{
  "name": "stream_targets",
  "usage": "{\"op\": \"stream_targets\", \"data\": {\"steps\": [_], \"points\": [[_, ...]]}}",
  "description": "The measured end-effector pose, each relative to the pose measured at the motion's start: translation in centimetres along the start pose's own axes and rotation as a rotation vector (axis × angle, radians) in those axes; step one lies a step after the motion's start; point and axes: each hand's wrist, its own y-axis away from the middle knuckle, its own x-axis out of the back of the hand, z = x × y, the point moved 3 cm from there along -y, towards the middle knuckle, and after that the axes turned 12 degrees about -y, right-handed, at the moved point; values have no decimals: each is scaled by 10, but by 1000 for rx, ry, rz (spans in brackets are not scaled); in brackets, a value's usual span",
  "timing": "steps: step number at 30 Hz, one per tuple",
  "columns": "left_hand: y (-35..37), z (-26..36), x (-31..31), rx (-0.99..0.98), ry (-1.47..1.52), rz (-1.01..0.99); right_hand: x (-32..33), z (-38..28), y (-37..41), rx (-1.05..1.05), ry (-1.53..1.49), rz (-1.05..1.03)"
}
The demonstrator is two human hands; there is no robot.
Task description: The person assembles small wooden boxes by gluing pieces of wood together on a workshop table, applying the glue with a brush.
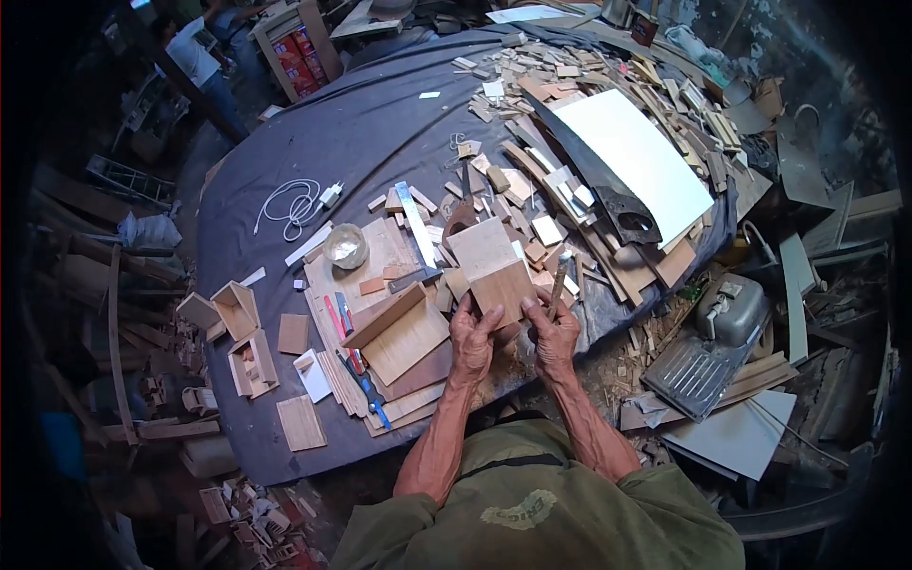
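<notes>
Between my two hands, above the table's front edge, is a small wooden piece [503, 288] made of joined flat boards. My left hand [472, 340] is closed on its lower left side, the thumb on its face. My right hand [553, 334] grips the lower right side and also has a thin brush [560, 275] between its fingers, bristle end up. Left of my hands, an L-shaped wooden assembly [408, 347] lies on a board. A glass jar [346, 247] and a metal square [416, 225] are behind it.
Small wooden boxes [251, 363] stand on the cloth-covered table [313, 142] at the left, near a white cable [294, 204]. A handsaw [608, 180], a white panel [636, 157] and several offcuts lie right. A metal sink [708, 356] is beyond the right edge. People [193, 57] are far left.
</notes>
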Motion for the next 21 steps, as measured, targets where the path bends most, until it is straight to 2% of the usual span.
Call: {"op": "stream_targets", "data": {"steps": [5, 11, 16, 17, 21], "points": [[0, 3, 4, -13, -44, 6, 1, 8, -3, 2, 15, 8], [-2, -6, 13, 26, -119, 19, 14, 18, -11, 82, 216, -22], [-9, -18, 19, 1, -221, 33, -2, 3, -8, 34, 131, 29], [-14, -25, 23, 35, -240, 37, -5, 0, -6, 7, 87, 50], [-35, -17, 29, 143, -428, 130, 27, 7, -28, 50, 251, 60]]}}
